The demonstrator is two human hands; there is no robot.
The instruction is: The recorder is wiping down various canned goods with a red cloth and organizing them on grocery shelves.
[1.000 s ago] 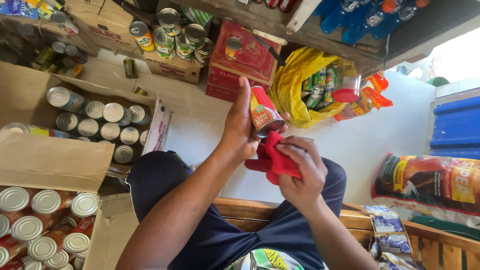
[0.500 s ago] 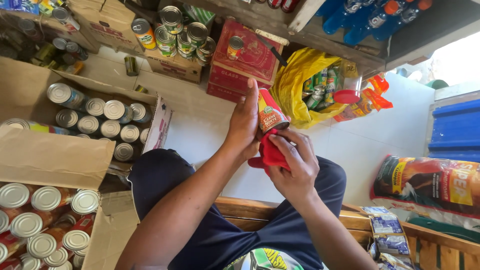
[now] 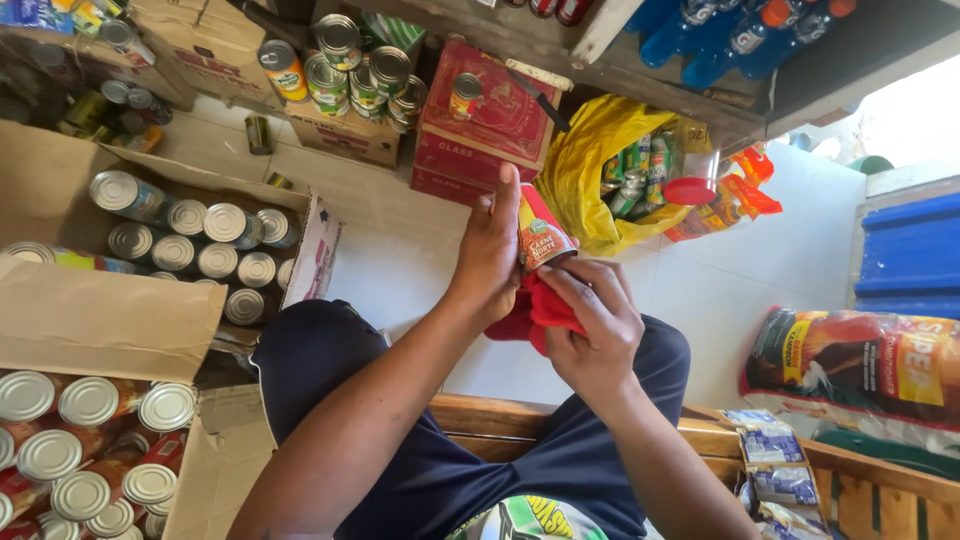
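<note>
Two hands meet over the person's lap, both busy with one small tin. The left hand (image 3: 490, 255) is wrapped round a red-labelled can (image 3: 541, 238), fingers stretched along its side and thumb behind, so that the can stands tilted with its base turned toward the other hand. The right hand (image 3: 592, 325) is closed on a bunched red cloth (image 3: 535, 312) and presses it against the lower end of the can, thumb on the label; held this way, the cloth appears to be rubbing the tin clean while the left hand steadies it. Far to the left of the hands sits an open cardboard box (image 3: 90, 310) with silver-topped cans (image 3: 200, 245) lying packed in rows, within easy reach of the left arm, and a second lot of cans (image 3: 85, 450) lies lower left in another carton. Beyond the hands, past the fingertips, a red flat carton (image 3: 470, 120) rests on the tiled floor (image 3: 400, 250), and beside it a yellow plastic bag (image 3: 590, 165) gapes open with green packets inside. Well off to the right of the right hand lies a red printed sack (image 3: 860, 365). Below the hands runs the wooden bench (image 3: 480, 415) on which the person sits.
</note>
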